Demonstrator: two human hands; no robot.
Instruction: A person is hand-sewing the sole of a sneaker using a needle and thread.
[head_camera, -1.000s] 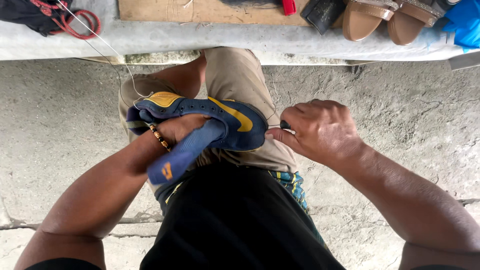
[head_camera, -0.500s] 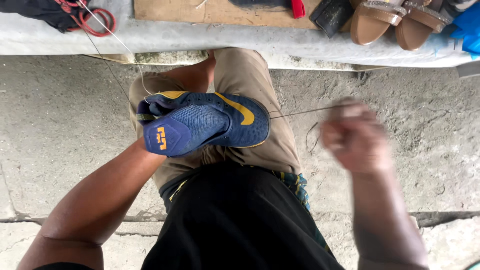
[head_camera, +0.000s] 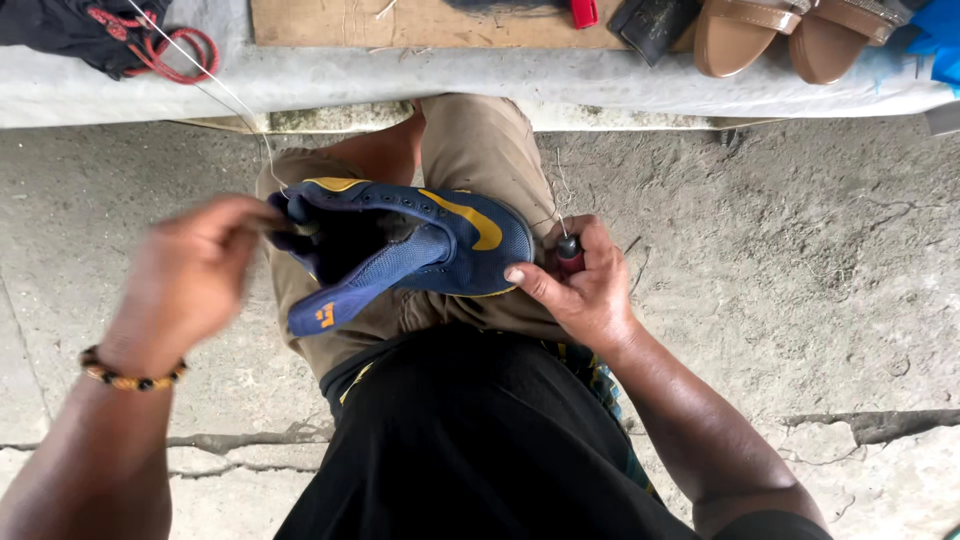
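Note:
A navy blue sneaker with yellow trim lies on my lap, its tongue pulled out toward me. My right hand presses against the shoe's toe and grips a small red-handled awl with thread at its tip. My left hand, blurred and wearing a beaded bracelet, is at the shoe's heel opening, pinching a thin pale thread that runs up to the ledge at the far left.
A concrete ledge crosses the top. On it lie a wooden board, a dark cloth with a red ring, a black object and two tan sandals. Cracked concrete floor lies on both sides.
My right hand, which had swung out to the right with the thread, has come back to the shoe's toe. My left hand has moved out of the shoe to its heel edge.

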